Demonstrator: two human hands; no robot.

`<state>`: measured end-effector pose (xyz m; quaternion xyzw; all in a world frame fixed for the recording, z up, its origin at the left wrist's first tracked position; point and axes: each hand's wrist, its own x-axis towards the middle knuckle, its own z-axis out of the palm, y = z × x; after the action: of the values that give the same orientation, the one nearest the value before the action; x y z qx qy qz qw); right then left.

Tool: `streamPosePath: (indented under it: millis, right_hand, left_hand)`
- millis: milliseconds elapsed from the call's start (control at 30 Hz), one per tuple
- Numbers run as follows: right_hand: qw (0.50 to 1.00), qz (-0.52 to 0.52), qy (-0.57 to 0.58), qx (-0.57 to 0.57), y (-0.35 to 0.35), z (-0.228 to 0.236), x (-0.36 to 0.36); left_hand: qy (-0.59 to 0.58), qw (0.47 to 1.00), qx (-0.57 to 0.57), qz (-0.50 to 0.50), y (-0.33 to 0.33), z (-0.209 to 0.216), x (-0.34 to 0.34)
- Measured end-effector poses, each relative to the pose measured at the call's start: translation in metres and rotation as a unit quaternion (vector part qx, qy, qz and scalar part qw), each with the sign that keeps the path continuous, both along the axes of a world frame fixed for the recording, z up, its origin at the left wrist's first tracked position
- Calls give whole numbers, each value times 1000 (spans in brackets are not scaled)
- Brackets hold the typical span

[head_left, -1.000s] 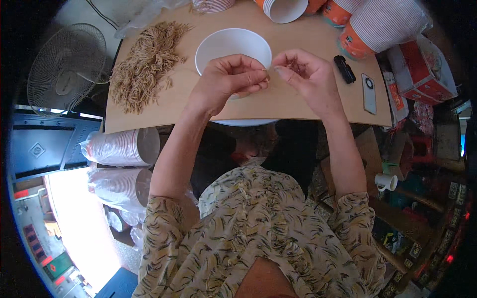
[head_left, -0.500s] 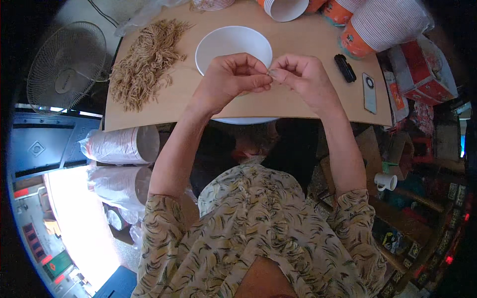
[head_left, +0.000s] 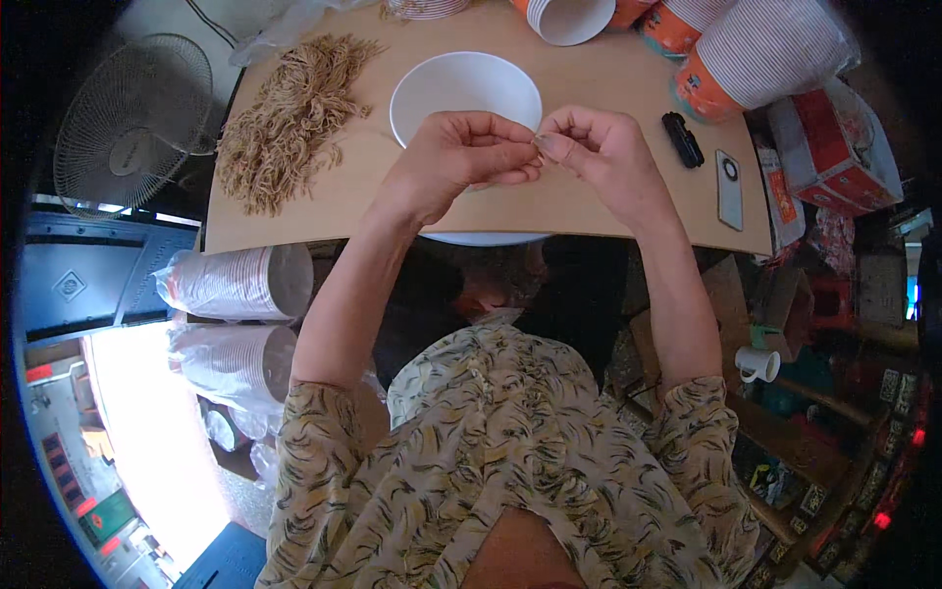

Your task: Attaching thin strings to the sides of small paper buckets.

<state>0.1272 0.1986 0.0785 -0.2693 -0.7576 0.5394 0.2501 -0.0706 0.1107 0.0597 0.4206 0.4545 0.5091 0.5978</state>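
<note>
Both hands meet fingertip to fingertip above the near rim of a white bowl (head_left: 461,83) on the table. My left hand (head_left: 461,162) is closed, thumb pressed to its fingers. My right hand (head_left: 599,157) makes a pinch right beside it, thumb and forefinger together. Whatever lies between the fingertips is too small to make out. To the left of the bowl is a loose heap of tan, twisted, string-like strands (head_left: 289,128). Neither hand touches the heap. Part of another white rounded thing (head_left: 486,238) shows under the table's near edge, below my hands.
A black clip-like object (head_left: 682,139) and a phone (head_left: 729,191) lie on the table (head_left: 589,211) at right. Stacked paper tubs (head_left: 765,54) stand at the back right, near a red box (head_left: 834,142). Wrapped tubs (head_left: 235,285) and a fan (head_left: 132,128) are at left. A white mug (head_left: 758,364) sits lower right.
The hands stay together at nearly the same spot, with only slight shifts of the fingers. The whole view has moved a little.
</note>
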Motion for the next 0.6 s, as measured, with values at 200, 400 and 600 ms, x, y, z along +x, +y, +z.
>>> streamPosePath:
  millis: [200, 400, 600]
  right_hand:
    - [999, -15, -2, 28, 1, -3, 1]
    - [1000, -18, 18, 13, -3, -2, 1]
    - [999, -10, -22, 24, -3, -2, 4]
  left_hand:
    - [-13, 1000, -10, 4, 2, 0, -1]
    - [-25, 1000, -4, 8, 2, -1, -2]
    - [-31, 999, -17, -12, 0, 1, -1]
